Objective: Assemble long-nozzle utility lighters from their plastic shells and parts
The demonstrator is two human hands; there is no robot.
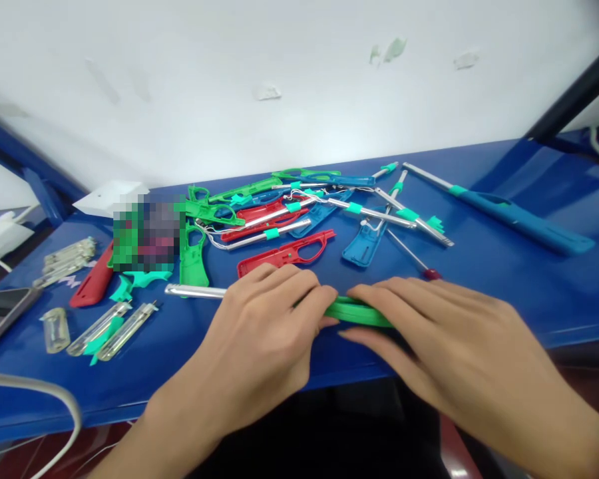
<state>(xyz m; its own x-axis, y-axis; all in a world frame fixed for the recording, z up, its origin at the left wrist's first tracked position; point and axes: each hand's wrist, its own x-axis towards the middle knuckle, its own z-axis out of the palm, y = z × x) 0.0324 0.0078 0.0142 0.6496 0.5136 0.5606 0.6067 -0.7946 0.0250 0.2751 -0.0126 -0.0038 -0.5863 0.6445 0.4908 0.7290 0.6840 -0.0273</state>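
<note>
Near the front edge of the table, a green long-nosed lighter lies crosswise between my two hands. My left hand is closed round its front part, and the silver metal tube pokes out to the left past the knuckles. On the handle end, my right hand grips with thumb below and fingers above. Both hands cover much of the lighter's body. Just beyond my left hand lies a red lighter shell half. A screwdriver with a dark red handle is behind my right hand.
On the blue table lie loose shell halves and metal tubes in a pile. An assembled blue lighter rests at right. Clear fuel tanks, a red lighter handle and a phone are at left. A white cable curves at front left.
</note>
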